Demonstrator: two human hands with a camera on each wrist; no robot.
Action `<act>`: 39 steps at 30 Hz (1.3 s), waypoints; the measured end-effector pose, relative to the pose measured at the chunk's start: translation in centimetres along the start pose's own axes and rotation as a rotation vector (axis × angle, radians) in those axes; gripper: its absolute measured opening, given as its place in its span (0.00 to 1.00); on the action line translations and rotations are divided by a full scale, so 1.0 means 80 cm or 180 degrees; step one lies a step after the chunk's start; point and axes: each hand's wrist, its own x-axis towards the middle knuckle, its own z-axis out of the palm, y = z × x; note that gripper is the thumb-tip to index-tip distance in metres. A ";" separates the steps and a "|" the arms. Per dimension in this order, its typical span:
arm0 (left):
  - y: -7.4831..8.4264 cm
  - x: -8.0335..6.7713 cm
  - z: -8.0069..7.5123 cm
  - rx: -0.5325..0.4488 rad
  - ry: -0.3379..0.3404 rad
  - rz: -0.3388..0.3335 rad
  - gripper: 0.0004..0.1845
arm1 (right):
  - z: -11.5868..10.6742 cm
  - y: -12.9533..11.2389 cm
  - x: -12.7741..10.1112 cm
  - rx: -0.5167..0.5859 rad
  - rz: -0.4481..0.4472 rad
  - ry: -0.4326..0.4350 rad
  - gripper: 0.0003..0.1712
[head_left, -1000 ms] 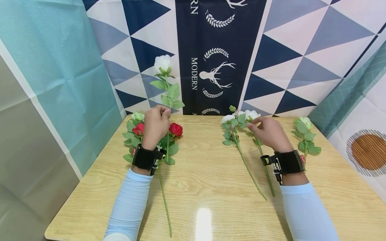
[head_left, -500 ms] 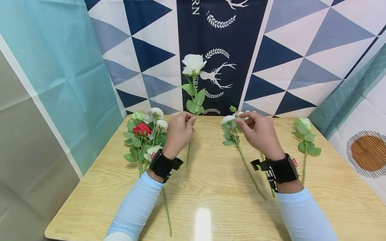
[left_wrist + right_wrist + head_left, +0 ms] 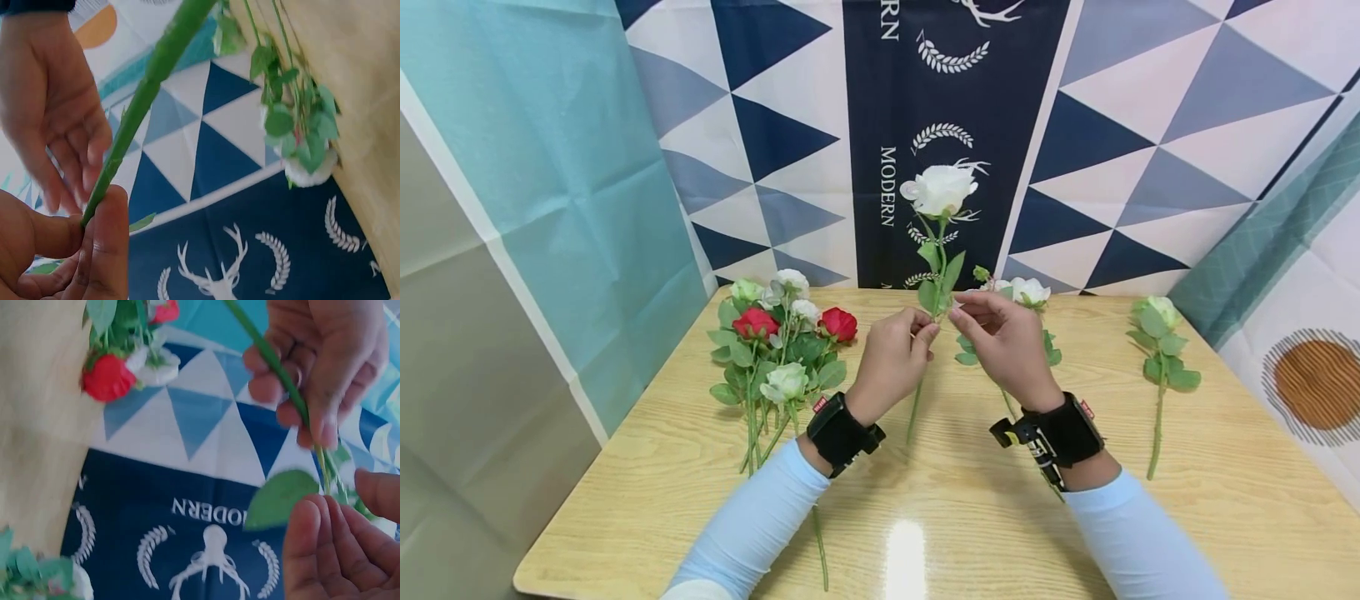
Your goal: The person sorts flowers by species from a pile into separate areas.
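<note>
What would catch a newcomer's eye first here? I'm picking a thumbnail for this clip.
The white rose stands upright above the table's middle, its stem pinched by the left hand, with the right hand close beside its leaves. Next comes the bunch of red and white roses lying at the table's left, before a blue triangle-patterned backdrop.

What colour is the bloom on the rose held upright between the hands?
White; the held rose shows best in the head view, pinched by the left hand.

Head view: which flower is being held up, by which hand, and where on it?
The left hand pinches the white rose by its stem, below the leaves.
</note>
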 end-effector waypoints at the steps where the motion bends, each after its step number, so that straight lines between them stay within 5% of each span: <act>1: 0.000 -0.001 0.003 -0.0018 -0.0026 0.0009 0.07 | 0.002 0.000 0.000 0.0069 0.0021 0.0022 0.15; 12: 0.004 -0.009 0.024 -0.0073 -0.0262 0.0095 0.06 | 0.008 0.005 0.000 0.0067 0.0182 0.0229 0.10; 21: 0.007 -0.009 0.021 0.0073 -0.0256 0.0196 0.06 | 0.004 0.000 0.000 -0.0053 0.0209 0.0161 0.11; 30: -0.007 -0.007 0.017 0.0700 -0.0064 0.0555 0.07 | 0.006 -0.001 0.000 -0.0042 0.0002 0.0163 0.09; 39: -0.018 -0.002 0.014 0.0834 0.0045 0.0620 0.07 | 0.010 -0.003 -0.003 -0.0247 -0.0450 0.0214 0.02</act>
